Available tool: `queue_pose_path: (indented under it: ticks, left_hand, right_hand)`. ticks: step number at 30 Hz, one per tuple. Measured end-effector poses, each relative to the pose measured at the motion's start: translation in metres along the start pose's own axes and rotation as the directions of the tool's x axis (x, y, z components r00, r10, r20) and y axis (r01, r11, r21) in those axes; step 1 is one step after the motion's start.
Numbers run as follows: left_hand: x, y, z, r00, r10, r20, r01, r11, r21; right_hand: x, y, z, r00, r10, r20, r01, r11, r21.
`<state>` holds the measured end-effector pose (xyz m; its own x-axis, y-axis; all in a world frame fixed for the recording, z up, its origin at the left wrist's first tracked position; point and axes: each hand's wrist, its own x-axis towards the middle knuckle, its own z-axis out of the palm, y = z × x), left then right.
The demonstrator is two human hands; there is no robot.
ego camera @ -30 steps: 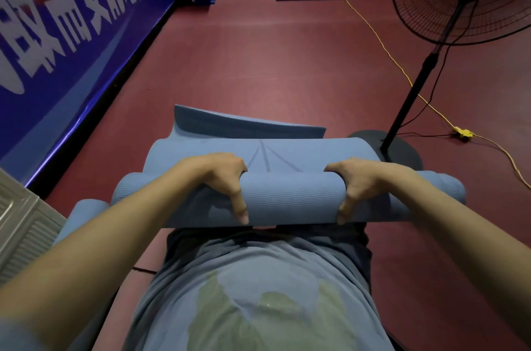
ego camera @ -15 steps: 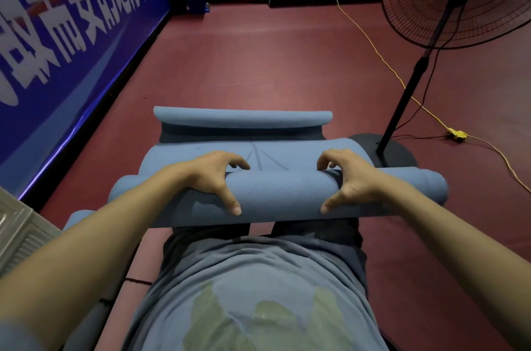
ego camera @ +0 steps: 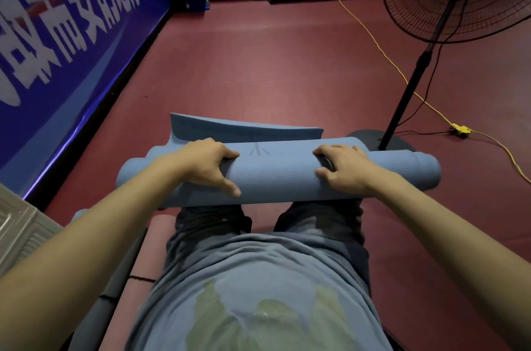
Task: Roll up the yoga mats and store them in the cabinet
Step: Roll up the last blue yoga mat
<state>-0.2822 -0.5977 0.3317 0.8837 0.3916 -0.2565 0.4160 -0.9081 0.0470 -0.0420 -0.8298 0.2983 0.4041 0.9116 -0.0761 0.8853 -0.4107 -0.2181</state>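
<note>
Head view: both hands on a partly rolled blue yoga mat (ego camera: 275,175), centre of frame.

Left hand (ego camera: 208,164) curls over the left part of the roll, thumb down its near face; right hand (ego camera: 343,169) curls over the right part, fingers hooked on the far side. Hands sit well apart. The roll lies crosswise above the person's knees; the unrolled tail curls up behind it on the red floor (ego camera: 273,69). No container holding a mat is visible. Black standing fan (ego camera: 402,109) at upper right, base just beside the roll's right end. Yellow cable (ego camera: 382,52) crosses the floor. Blue banner (ego camera: 71,43) along the left.
</note>
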Motion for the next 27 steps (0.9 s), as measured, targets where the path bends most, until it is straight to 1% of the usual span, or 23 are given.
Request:
queue_pose_path:
  ticks: [3, 5, 6, 8, 10, 14, 19, 22, 25, 27]
  left_hand:
    - [0.007, 0.013, 0.013, 0.998, -0.046, 0.038, 0.041, 0.99, 0.138]
    - [0.014, 0.017, 0.025, 0.999, -0.047, -0.006, 0.048, 0.975, 0.217]
    - [0.017, 0.016, 0.028, 0.999, -0.04, -0.027, 0.045, 0.974, 0.224]
    - [0.021, 0.011, 0.028, 0.999, -0.025, -0.037, 0.032, 0.978, 0.204]
    - [0.021, 0.008, 0.025, 0.999, -0.032, -0.027, 0.037, 0.981, 0.189]
    - [0.02, 0.015, 0.019, 0.999, -0.052, -0.009, 0.053, 0.968, 0.244]
    - [0.019, 0.023, 0.001, 0.996, -0.065, 0.066, 0.047, 0.969, 0.242]
    - [0.017, 0.032, -0.005, 0.989, -0.063, 0.137, 0.033, 0.977, 0.21]
    - [0.013, 0.037, -0.003, 0.977, -0.061, 0.205, 0.027, 0.986, 0.165]
    - [0.007, 0.041, 0.0, 0.968, -0.057, 0.244, 0.019, 0.988, 0.156]
  right_hand:
    - [0.004, -0.01, -0.012, 0.996, -0.033, 0.08, 0.041, 0.993, -0.107]
    - [0.008, -0.018, -0.008, 0.992, -0.015, 0.125, 0.04, 0.979, -0.2]
    - [0.011, -0.022, -0.003, 0.991, 0.002, 0.132, 0.032, 0.967, -0.254]
    - [0.017, -0.025, 0.008, 0.995, 0.014, 0.097, 0.019, 0.945, -0.327]
    - [0.019, -0.024, 0.011, 0.998, 0.006, 0.059, 0.014, 0.947, -0.319]
    - [0.016, -0.018, 0.007, 1.0, -0.018, 0.024, 0.024, 0.97, -0.241]
    - [0.01, -0.015, -0.007, 0.998, -0.013, 0.057, 0.023, 0.985, -0.171]
    - [0.006, -0.011, -0.014, 0.99, 0.012, 0.14, 0.007, 0.991, -0.136]
    - [0.0, -0.008, -0.019, 0.964, 0.036, 0.264, -0.007, 0.994, -0.109]
    - [-0.006, -0.006, -0.022, 0.948, 0.038, 0.317, -0.007, 0.995, -0.097]
